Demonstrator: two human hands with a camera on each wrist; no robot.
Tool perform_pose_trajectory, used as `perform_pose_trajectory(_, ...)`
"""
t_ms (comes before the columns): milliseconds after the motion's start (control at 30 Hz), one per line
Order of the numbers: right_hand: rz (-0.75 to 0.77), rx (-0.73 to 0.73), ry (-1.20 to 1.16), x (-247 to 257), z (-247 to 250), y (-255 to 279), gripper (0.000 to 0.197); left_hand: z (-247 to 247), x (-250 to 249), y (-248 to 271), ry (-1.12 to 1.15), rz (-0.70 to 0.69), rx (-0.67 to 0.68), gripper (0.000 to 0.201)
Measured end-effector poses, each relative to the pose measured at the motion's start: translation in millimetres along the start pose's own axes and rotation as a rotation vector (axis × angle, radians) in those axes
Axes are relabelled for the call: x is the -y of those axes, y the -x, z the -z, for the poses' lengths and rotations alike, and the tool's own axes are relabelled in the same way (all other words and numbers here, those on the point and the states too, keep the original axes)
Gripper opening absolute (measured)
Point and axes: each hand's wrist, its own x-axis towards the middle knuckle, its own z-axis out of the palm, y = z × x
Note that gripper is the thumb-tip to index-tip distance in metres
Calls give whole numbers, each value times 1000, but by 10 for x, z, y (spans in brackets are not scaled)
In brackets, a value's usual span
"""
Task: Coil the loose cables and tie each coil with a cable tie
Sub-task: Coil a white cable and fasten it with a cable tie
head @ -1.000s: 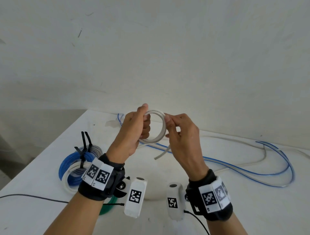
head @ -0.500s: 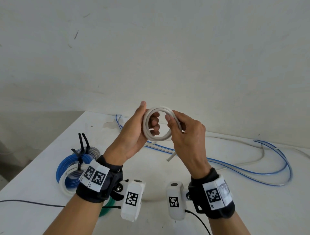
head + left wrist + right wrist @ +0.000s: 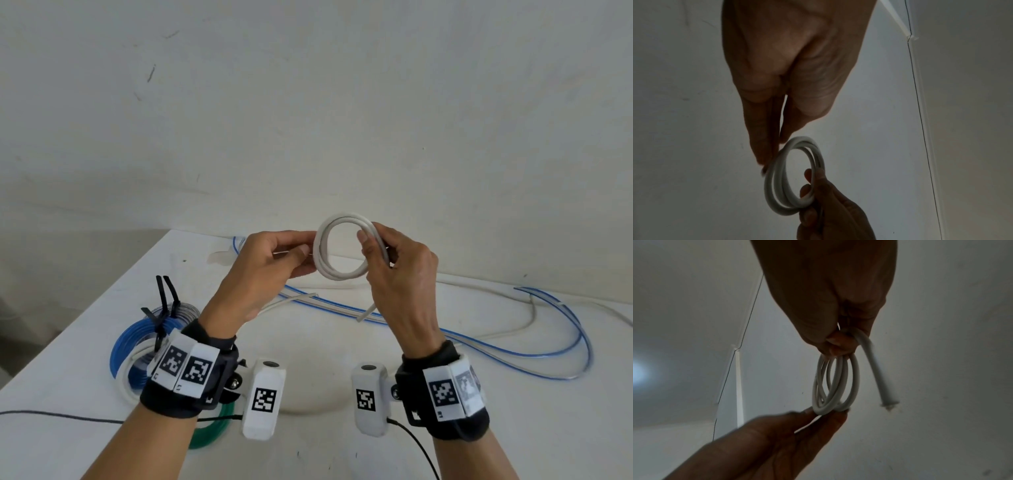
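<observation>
A small coil of white cable (image 3: 334, 270) is held upright above the table, its opening facing me. My left hand (image 3: 308, 248) pinches the coil's left rim between thumb and fingertips. My right hand (image 3: 368, 245) grips the right side, thumb on the front. The cable's loose cut end (image 3: 364, 313) hangs below my right hand. In the left wrist view my left hand (image 3: 766, 160) nips the coil (image 3: 777, 186). The right wrist view shows my right hand (image 3: 838, 344) curled round the coil (image 3: 838, 382), with the free end (image 3: 879, 378) sticking out.
A blue coil (image 3: 123, 342) with black cable ties (image 3: 164, 301), a white coil (image 3: 128, 380) and a green coil (image 3: 212, 431) lie at the table's left. Loose blue and white cables (image 3: 548, 346) sprawl across the right. The table (image 3: 85, 315) edge runs diagonally on the left.
The coil has risen and turned to face me. My left hand has shifted from gripping through the loop to pinching its left rim. The right hand has moved round to the right side.
</observation>
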Motion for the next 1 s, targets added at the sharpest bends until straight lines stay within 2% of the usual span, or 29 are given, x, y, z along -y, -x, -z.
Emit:
perform_pose_trajectory(167, 5, 12, -7, -1, -16, 10, 26, -9, -127, 5, 178, 209, 75, 34)
perform_pose_trajectory(333, 18, 36, -18, 19, -48, 22, 30, -4, -103, 31, 116, 157, 71, 20)
perform_pose_trajectory(433, 11, 48, -33, 32, -43, 24, 31, -38, -64, 26, 93, 87, -47, 11)
perform_pose_trajectory(500, 8, 36, -35, 21, -32, 17, 31, -57, -15, -3, -34, -11, -215, 29)
perform_pose_trajectory(567, 9, 26, -35, 13, -45, 25, 29, -63, 34, -23, -188, -56, -297, 38)
perform_pose_trajectory(633, 21, 25, -27, 12, -74, 38, 25, -39, 86, -37, -316, -37, -240, 28)
perform_pose_trajectory(700, 24, 30, -27, 10, -101, 47, 23, 18, 129, -63, -335, -4, -187, 20)
perform_pose_trajectory(833, 23, 33, -47, -9, -118, 55, 23, 21, 86, -36, -10, 68, -50, 11)
perform_pose_trajectory(933, -3, 50, -70, -17, -117, 63, 29, 44, 4, -24, 184, 136, 0, 26)
perform_pose_trajectory(1000, -30, 56, -81, -22, -97, 51, 30, 92, -29, -30, 222, 168, 67, 25)
